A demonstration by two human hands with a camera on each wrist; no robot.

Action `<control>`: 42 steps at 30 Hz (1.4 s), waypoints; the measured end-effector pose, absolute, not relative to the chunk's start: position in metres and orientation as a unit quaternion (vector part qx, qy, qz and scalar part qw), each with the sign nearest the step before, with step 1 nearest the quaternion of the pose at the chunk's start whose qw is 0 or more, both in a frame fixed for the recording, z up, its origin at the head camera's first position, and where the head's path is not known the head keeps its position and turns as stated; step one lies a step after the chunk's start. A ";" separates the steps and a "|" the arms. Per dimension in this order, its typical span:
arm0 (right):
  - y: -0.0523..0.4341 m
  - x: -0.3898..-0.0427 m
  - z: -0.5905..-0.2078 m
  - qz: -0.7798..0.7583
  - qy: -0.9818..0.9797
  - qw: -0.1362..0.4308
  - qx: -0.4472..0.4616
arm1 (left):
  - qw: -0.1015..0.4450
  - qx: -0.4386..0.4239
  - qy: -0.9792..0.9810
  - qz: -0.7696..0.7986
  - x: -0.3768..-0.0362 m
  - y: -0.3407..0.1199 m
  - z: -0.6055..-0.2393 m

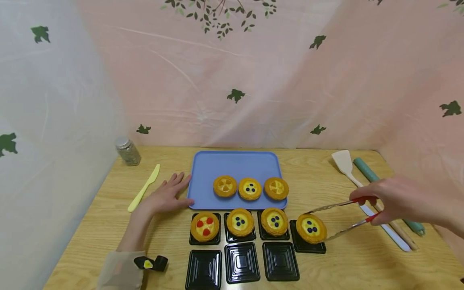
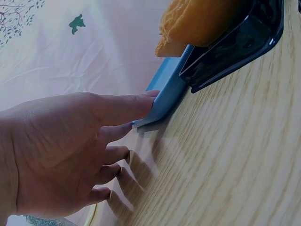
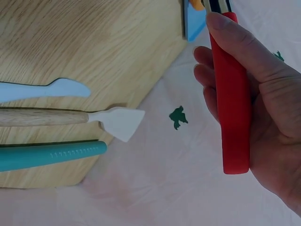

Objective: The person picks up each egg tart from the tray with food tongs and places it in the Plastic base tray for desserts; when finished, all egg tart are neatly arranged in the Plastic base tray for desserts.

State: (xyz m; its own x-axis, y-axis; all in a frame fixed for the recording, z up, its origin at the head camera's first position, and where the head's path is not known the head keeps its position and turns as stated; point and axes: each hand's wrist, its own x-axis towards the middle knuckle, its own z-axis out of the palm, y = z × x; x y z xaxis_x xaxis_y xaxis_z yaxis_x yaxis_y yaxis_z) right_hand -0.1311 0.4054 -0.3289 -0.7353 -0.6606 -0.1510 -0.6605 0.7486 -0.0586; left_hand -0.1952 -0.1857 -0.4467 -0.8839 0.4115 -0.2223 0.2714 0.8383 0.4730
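The tongs [image 3: 235, 99] in the right hand [image 1: 393, 199] have red handles and silvery arms. At their tips, one tart [image 1: 311, 228] shows golden-brown crust, yellow filling and dark-blue dots over a black base [image 1: 308, 247]. Leftward of that grip, a red-dotted tart [image 1: 205, 226] ends the row; the three bases [image 1: 242, 264] nearer the person are black with nested squares. The tray [image 1: 232, 163] under the left hand's [image 1: 170, 195] fingertips is plain blue; two tarts [image 1: 225, 186] on it seem amber-wedged, though small in view. Beside the right hand lie a light-blue knife [image 3: 51, 89], white-headed spatula [image 3: 123, 123] and teal rod [image 3: 51, 155].
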 end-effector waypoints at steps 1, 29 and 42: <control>0.405 -0.131 -0.329 0.003 0.932 0.081 -0.353 | 0.159 0.181 0.946 0.219 -0.195 -0.186 -0.447; 0.399 -0.130 -0.339 0.022 0.933 0.101 -0.344 | 0.153 0.178 0.947 0.217 -0.194 -0.184 -0.450; 0.399 -0.131 -0.344 0.023 0.934 0.099 -0.342 | 0.149 0.177 0.948 0.217 -0.195 -0.184 -0.452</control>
